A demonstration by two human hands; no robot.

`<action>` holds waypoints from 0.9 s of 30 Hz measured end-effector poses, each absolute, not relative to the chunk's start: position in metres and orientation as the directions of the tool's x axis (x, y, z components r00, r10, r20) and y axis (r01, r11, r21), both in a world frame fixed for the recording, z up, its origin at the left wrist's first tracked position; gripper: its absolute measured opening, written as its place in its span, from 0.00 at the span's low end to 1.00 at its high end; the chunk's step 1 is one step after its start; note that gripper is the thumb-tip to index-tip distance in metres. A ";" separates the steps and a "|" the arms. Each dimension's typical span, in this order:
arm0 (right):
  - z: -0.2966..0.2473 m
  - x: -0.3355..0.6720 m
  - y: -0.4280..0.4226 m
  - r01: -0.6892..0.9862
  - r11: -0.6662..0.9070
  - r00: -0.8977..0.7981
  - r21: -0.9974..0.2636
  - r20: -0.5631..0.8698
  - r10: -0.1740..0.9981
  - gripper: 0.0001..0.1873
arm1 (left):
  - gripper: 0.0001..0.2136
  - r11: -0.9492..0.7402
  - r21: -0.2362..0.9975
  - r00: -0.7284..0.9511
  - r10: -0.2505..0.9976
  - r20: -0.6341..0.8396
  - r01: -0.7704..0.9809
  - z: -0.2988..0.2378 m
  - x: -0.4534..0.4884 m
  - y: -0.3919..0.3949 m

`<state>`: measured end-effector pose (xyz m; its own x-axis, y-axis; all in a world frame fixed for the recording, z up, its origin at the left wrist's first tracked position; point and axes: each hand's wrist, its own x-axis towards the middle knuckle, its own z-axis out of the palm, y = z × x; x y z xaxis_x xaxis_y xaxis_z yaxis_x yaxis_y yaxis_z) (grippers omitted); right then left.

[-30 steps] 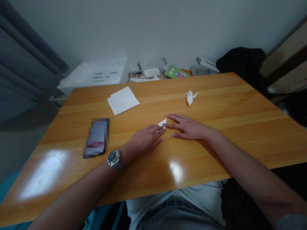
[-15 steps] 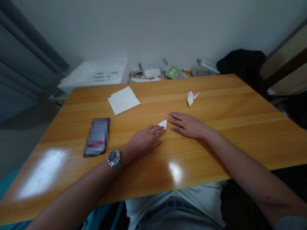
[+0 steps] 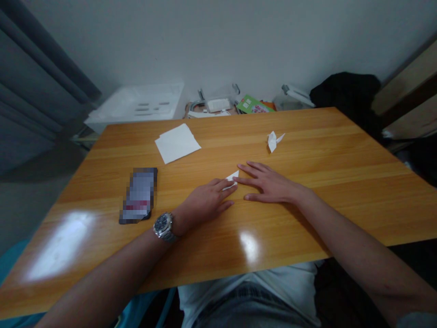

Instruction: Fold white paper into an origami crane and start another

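1. A wristwatch [image 3: 164,226] sits on the left wrist, nearest the body, over the glossy desk [image 3: 307,205].
2. The left hand [image 3: 205,202] lies palm down with its fingers stretched out. Its fingertips rest on the near end of a small folded paper [image 3: 232,177], which lies flat on the desk between the two hands.
3. The right hand [image 3: 269,184] is also flat and spread, gripping nothing. Its index fingertip touches the paper's edge from the right.
4. This looks like a crease being pressed down. To do it well, pin one end with the left fingertips and run the right index firmly and evenly along the fold, with the edges lined up. The paper is light and the desk is slick, so it may slide.
5. A phone [image 3: 139,195] lies flat to the left of the left hand.
6. A few white sheets [image 3: 177,143] lie beyond the left hand. A folded paper figure [image 3: 274,140] stands beyond the right hand, well apart from it.
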<state>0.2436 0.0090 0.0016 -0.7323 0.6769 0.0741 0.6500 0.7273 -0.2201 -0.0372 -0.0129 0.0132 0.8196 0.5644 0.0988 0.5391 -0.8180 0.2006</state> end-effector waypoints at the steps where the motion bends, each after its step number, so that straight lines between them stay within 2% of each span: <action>1: 0.001 0.244 0.009 0.655 0.724 -0.729 -0.217 0.070 0.681 0.35 | 0.22 -0.817 0.201 0.819 0.565 0.095 0.540 0.013 -0.037 -0.013; 6: -0.003 0.244 0.014 0.695 0.684 -0.687 -0.220 0.078 0.723 0.31 | 0.22 -0.822 0.204 0.826 0.556 0.094 0.531 0.013 -0.038 -0.013; 16: -0.006 0.237 0.019 0.724 0.642 -0.622 -0.254 0.161 0.766 0.28 | 0.23 -0.800 0.178 0.800 0.593 0.092 0.573 0.007 -0.041 -0.012; 27: 0.001 0.237 0.016 0.716 0.666 -0.655 -0.209 0.127 0.745 0.30 | 0.20 -0.805 0.178 0.795 0.590 0.142 0.566 0.005 -0.044 -0.007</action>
